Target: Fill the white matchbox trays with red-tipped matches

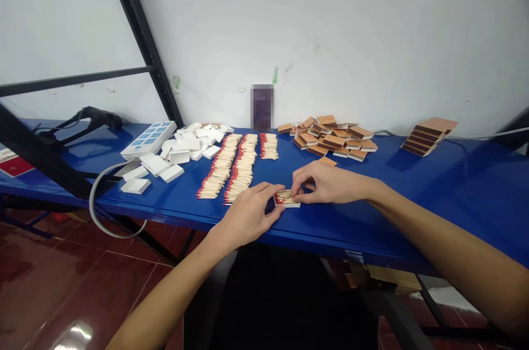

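Observation:
A small white matchbox tray (292, 205) filled with red-tipped matches (284, 196) lies near the front edge of the blue table. My left hand (250, 215) grips the tray's left end between thumb and fingers. Bent over the tray's right end, my right hand (316, 183) pinches at the plain ends of the matches; its fingertips partly cover them. Beyond my left hand, loose matches lie in two long rows, a left row (220, 165) and a right row (242, 168), with a shorter row (269, 146) beside them.
White trays (190, 143) are heaped at the back left, next to a white and blue box (149, 139). Brown matchbox sleeves (330, 138) form a pile at the back right. Farther right stands a stack of sleeves (427, 136). A black metal post (142, 25) rises at left.

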Tool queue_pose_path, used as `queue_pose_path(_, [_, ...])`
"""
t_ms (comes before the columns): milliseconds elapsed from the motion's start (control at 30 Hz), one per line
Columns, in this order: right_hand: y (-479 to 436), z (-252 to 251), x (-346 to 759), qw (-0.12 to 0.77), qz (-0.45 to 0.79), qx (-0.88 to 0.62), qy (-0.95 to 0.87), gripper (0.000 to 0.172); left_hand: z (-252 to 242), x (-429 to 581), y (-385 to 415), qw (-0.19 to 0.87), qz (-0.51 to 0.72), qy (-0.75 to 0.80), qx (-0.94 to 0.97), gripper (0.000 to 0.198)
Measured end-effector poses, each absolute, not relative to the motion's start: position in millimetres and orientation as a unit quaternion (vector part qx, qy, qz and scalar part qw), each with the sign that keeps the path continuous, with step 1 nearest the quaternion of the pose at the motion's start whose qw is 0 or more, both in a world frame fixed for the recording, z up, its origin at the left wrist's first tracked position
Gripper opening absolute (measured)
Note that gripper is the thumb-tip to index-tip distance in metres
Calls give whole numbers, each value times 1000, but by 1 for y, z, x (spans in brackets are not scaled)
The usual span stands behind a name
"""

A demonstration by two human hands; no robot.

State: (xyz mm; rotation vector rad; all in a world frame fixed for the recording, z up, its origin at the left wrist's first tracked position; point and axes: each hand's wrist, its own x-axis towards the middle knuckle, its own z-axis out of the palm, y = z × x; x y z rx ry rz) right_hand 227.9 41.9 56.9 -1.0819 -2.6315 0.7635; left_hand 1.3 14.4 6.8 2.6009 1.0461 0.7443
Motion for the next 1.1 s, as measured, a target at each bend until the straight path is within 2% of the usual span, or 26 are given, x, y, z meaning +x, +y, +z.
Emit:
queue_pose_path(433, [41,54,223,125,227,-387,-885,23,6,2,14,127,261,376,880,36])
queue_pose_path(767, [41,53,222,122,266,-379,-878,37,8,2,15,133,267,345,890,23])
queue_pose_path(1100, [44,54,227,146,247,-414,-864,40,7,0,15,125,261,329,899,29])
